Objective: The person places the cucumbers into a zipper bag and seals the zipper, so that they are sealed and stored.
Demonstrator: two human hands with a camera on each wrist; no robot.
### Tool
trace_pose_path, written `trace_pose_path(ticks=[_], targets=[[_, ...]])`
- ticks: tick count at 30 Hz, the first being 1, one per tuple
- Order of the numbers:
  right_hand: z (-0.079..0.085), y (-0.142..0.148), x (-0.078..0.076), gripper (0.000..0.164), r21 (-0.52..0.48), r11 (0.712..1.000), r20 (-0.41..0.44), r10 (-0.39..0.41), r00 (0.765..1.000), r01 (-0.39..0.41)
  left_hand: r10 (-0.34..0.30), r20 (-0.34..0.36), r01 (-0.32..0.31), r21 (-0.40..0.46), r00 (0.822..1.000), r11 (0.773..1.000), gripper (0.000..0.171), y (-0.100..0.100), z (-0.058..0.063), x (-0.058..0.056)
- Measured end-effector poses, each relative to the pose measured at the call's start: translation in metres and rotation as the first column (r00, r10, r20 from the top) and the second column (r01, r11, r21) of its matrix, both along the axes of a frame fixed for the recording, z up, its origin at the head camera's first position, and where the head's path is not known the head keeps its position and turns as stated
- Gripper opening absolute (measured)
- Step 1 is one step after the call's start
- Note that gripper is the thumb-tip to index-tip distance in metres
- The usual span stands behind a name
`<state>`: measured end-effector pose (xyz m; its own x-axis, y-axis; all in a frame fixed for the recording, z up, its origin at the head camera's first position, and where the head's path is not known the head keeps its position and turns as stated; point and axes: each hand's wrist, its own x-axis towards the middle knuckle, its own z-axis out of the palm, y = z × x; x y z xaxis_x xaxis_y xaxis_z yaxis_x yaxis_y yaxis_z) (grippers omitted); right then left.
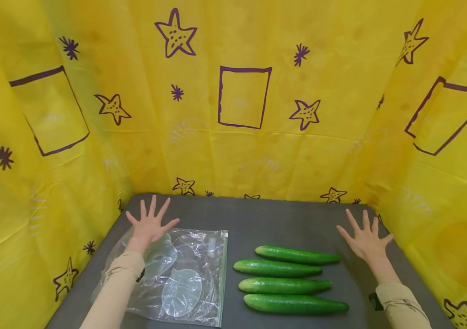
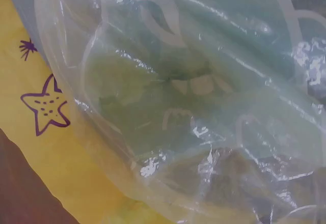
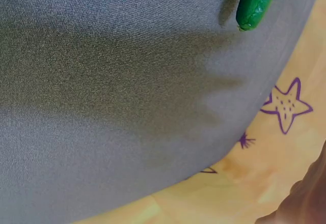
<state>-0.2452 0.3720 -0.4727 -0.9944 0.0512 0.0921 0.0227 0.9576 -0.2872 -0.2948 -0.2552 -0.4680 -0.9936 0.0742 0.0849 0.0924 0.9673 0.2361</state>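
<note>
My left hand (image 1: 149, 227), fingers spread wide, is over the far left part of a clear plastic zip bag (image 1: 206, 292). Pale green printed shapes show on the bag, and its zip edge runs down the right side. Close up in the left wrist view, the crinkled bag (image 2: 204, 107) fills most of the picture. Several green cucumbers (image 1: 287, 286) lie side by side to the right of the bag. Beyond their right ends my right hand (image 1: 367, 242) is spread, holding nothing. One cucumber tip (image 3: 254, 5) shows in the right wrist view, with the hand's shadow below it.
The dark grey table (image 1: 241, 214) carries the bag and the cucumbers. Yellow cloth (image 1: 241, 160) with purple stars and frames drawn on it hangs along the back and both sides, close to the table's edges.
</note>
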Motion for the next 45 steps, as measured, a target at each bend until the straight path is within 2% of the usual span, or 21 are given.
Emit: trace_pose_path(ticks=[9,17,33,45], targets=[[0.001,-0.006,-0.003,0.076,0.029,0.999,-0.020,0.038,0.999,-0.038,-0.038,-0.010,0.038,-0.019,0.999,0.999,0.084,0.000,0.008,0.000],[0.002,-0.012,-0.002,0.075,0.064,0.994,-0.036,0.095,0.995,-0.092,-0.078,-0.045,0.075,-0.046,0.996,0.996,0.083,0.001,0.010,-0.003],[0.004,-0.027,0.000,0.073,0.088,0.980,-0.061,0.182,0.981,-0.176,-0.158,-0.050,0.153,-0.092,0.986,0.984,0.084,0.010,0.014,-0.005],[0.004,-0.048,0.003,0.072,0.115,0.959,-0.098,0.272,0.957,-0.261,-0.234,-0.070,0.227,-0.098,0.970,0.969,0.083,0.023,0.018,0.002]])
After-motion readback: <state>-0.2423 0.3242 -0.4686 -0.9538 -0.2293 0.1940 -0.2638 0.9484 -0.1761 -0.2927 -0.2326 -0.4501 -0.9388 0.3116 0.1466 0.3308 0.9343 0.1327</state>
